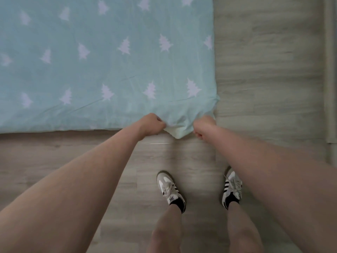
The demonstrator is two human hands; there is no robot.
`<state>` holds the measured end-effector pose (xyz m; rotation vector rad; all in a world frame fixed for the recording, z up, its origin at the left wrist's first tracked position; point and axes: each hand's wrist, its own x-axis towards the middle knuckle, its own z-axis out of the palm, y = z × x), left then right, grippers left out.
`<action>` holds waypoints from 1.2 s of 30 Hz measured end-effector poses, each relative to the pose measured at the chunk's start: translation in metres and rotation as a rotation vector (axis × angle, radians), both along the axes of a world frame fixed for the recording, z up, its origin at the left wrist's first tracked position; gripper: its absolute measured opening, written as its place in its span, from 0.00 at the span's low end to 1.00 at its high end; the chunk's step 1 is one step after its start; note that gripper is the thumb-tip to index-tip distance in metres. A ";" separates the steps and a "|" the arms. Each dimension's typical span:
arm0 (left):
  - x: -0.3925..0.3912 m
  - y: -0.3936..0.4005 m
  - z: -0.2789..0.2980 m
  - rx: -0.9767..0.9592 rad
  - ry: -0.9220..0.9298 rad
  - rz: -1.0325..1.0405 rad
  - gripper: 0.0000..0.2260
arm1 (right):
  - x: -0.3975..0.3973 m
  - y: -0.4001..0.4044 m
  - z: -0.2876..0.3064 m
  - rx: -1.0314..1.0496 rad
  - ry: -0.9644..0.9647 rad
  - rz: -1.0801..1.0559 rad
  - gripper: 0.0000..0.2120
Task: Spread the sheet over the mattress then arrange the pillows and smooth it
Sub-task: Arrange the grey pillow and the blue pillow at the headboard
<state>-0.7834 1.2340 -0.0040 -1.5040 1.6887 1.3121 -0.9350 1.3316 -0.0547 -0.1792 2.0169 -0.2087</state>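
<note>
A pale wood-grain floor runs under the whole scene; a mattress lies low on it, filling the upper left, and is covered by a light teal sheet printed with white tree shapes; the sheet spreads flat across the top with faint creases and reaches the mattress's right edge and near edge. At the near right corner of the mattress the fabric is gathered into a bunched fold that hangs over the near edge, a paler underside showing at its tip. A person stands at that corner with both bare arms reaching down; the left hand is curled tightly into the sheet on the left side of the fold; the right hand grips the fabric on the fold's right side, close to the corner. Below, 2 white sneakers with black stripes stand apart on the floor.
</note>
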 end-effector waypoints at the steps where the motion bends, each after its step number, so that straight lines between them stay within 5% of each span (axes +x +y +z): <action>1: -0.001 0.000 0.005 0.005 0.002 0.012 0.13 | 0.001 0.003 0.005 0.006 -0.030 -0.052 0.09; 11: -0.099 -0.037 0.154 -0.045 0.160 0.154 0.09 | -0.076 -0.051 0.152 -0.232 -0.134 -0.143 0.08; 25: -0.329 -0.092 0.378 -0.337 0.373 0.267 0.11 | -0.325 -0.129 0.406 -0.585 -0.080 -0.021 0.06; 36: -0.434 -0.215 0.443 -0.427 0.457 0.273 0.11 | -0.437 -0.247 0.482 -0.678 -0.069 0.005 0.05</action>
